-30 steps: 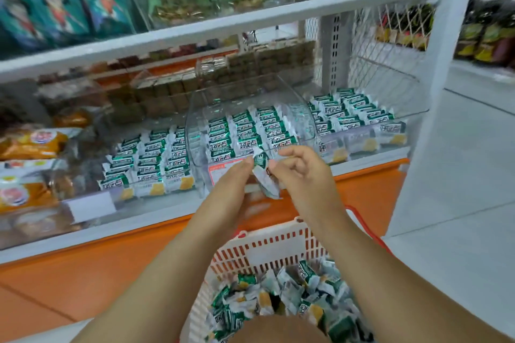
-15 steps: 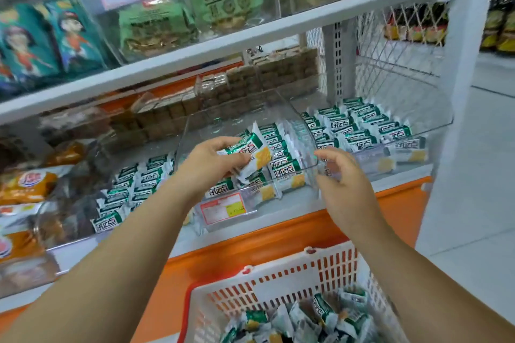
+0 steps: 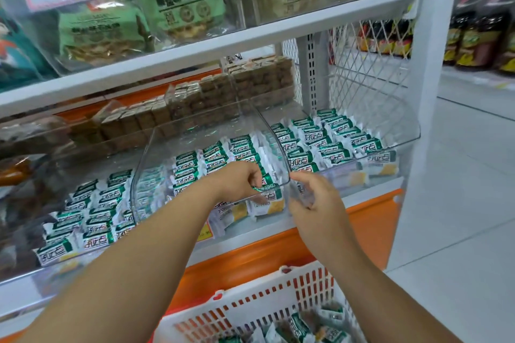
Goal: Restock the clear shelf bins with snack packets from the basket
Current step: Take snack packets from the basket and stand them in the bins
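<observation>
reaches with the left hand (image 3: 242, 179) into the middle clear bin (image 3: 195, 123) on the shelf (image 3: 278, 227), fingers curled down on a snack packet (image 3: 269, 195) at the near right corner, on top of the front row. holds the right hand (image 3: 315, 199) just beside that same corner, fingers loosely curled by the clear wall; cannot tell whether gripping it or only touching. shows rows of green-and-white left packets (image 3: 92, 220) and right packets (image 3: 328, 145) in the bins on either side. shows brown wrapped blocks (image 3: 211, 95) stacked far behind. has the white basket (image 3: 264, 303) near, below the orange shelf front (image 3: 264, 260), with loose packets (image 3: 298, 326) inside.
</observation>
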A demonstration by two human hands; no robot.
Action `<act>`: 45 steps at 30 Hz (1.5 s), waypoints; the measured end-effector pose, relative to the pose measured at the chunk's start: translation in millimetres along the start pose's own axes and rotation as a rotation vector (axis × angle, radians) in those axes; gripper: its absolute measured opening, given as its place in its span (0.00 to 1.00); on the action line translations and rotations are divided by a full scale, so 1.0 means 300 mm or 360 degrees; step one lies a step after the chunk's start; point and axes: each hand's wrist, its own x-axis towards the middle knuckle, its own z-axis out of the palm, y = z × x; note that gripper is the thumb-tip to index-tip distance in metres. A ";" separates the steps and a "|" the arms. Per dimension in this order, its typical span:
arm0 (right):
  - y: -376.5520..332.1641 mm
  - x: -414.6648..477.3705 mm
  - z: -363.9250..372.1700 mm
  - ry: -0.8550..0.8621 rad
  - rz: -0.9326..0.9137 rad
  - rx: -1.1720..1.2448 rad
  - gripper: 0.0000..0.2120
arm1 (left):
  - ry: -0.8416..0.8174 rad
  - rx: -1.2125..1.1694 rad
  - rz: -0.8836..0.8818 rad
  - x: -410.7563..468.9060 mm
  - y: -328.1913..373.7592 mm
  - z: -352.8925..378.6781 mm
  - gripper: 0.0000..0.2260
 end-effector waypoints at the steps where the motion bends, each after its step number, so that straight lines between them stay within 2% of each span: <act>1: 0.000 0.000 0.003 0.0002 -0.0009 0.0000 0.17 | -0.0015 0.0005 0.0009 0.004 -0.001 0.002 0.14; 5: -0.009 -0.013 0.017 0.0009 -0.0016 0.0010 0.18 | -0.0057 -0.0017 0.0020 0.006 -0.009 -0.011 0.05; 8: -0.005 -0.029 0.018 0.0060 -0.0047 -0.0033 0.15 | 0.0051 -0.0156 -0.0007 -0.038 0.001 -0.039 0.06; 10: 0.013 -0.045 0.019 0.0033 -0.0027 -0.0075 0.10 | 0.0313 -0.0165 0.0013 -0.091 0.012 -0.045 0.06; 14: 0.086 -0.066 0.035 -0.0304 0.0091 -0.0252 0.09 | 0.1189 -0.0446 0.0179 -0.283 0.032 0.034 0.07; 15: 0.110 -0.071 0.046 -0.0437 0.0117 -0.0337 0.09 | 0.1326 -0.0509 0.0218 -0.340 0.025 0.078 0.07; 17: 0.161 -0.094 0.082 -0.0709 0.0222 -0.0550 0.11 | 0.1394 -0.0526 0.0221 -0.440 -0.016 0.203 0.07; 19: 0.220 -0.134 0.136 -0.0894 0.0359 -0.0724 0.13 | 0.1284 -0.0592 0.0098 -0.516 -0.076 0.355 0.09; 22: 0.310 -0.226 0.235 -0.1145 0.0488 -0.0846 0.15 | 0.0935 -0.0647 -0.0207 -0.583 -0.161 0.569 0.10; 24: 0.376 -0.291 0.295 -0.1356 0.0584 -0.0914 0.14 | 0.0543 -0.0646 -0.0421 -0.599 -0.223 0.699 0.10; 27: 0.493 -0.375 0.341 -0.1565 0.0712 -0.1042 0.06 | -0.0103 -0.0592 -0.0537 -0.613 -0.296 0.868 0.16; 28: 0.535 -0.395 0.348 -0.1601 0.0731 -0.1132 0.07 | -0.0243 -0.0543 -0.0545 -0.617 -0.309 0.908 0.17; 31: 0.634 -0.436 0.354 -0.1633 0.0873 -0.1273 0.24 | -0.0502 -0.0272 -0.0532 -0.623 -0.322 0.977 0.22; 33: 0.648 -0.441 0.357 -0.1625 0.0910 -0.1311 0.30 | -0.0559 -0.0140 -0.0517 -0.621 -0.327 0.996 0.23; 40: 0.616 -0.405 0.359 -0.1558 0.0942 -0.1286 0.40 | -0.0603 -0.0176 -0.0521 -0.619 -0.334 1.017 0.21; 42: 0.559 -0.382 0.357 -0.1655 0.0896 -0.1263 0.34 | -0.0560 -0.0259 -0.0531 -0.623 -0.332 1.008 0.20; 44: 0.484 -0.353 0.353 -0.1685 0.0807 -0.1225 0.20 | -0.0365 -0.0426 -0.0504 -0.624 -0.324 0.974 0.19; 45: 0.444 -0.337 0.351 -0.1661 0.0756 -0.1191 0.18 | -0.0235 -0.0569 -0.0484 -0.624 -0.312 0.940 0.18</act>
